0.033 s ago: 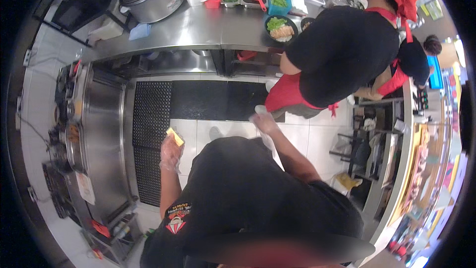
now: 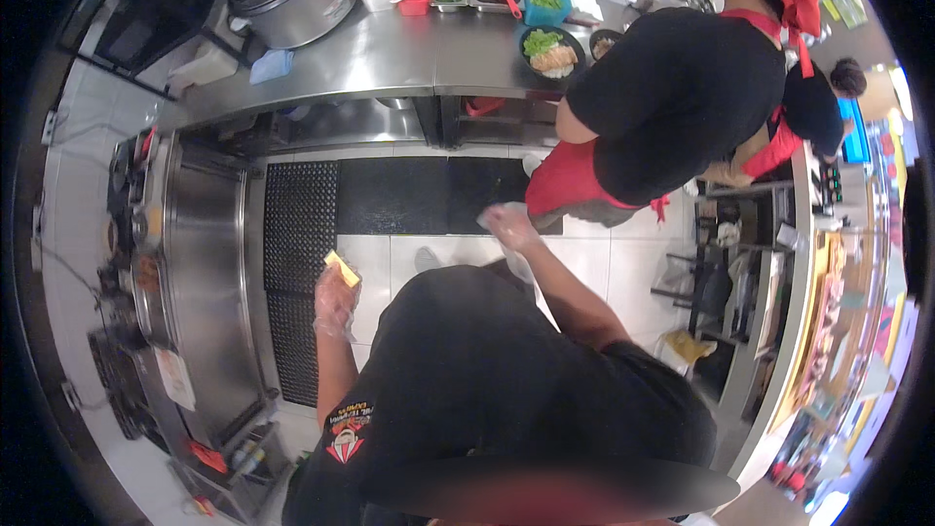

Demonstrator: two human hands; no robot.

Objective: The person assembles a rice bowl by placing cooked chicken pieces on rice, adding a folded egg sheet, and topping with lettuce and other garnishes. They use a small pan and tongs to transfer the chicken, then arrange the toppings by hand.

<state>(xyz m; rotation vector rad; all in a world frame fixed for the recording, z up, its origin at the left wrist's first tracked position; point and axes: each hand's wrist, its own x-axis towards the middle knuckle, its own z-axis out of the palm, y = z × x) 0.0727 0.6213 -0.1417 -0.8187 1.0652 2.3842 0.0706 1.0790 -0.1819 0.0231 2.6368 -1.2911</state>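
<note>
My left hand (image 2: 336, 304), in a clear plastic glove, is closed on a flat yellow strip (image 2: 341, 269) that sticks out past the fingers. It hangs low over the floor beside a black rubber mat. My right hand (image 2: 511, 226), also in a clear glove, is held out in front of me, near the red apron (image 2: 560, 182) of a co-worker. Its fingers are blurred under loose glove plastic, so their grip is not clear. On the steel counter ahead, out of reach of both hands, a black bowl (image 2: 531, 65) holds greens and a browned, sliced topping.
A person in black (image 2: 672, 102) stands close at the right, facing the counter (image 2: 380, 63). A big rice cooker (image 2: 297, 5) and several ingredient tubs line its back. Black mats (image 2: 390, 197) cover part of the tiled floor. A steel unit (image 2: 209, 263) runs along the left.
My right hand has shifted slightly to the left and up, with its wrist turned. My left hand still holds the yellow strip in nearly the same place.
</note>
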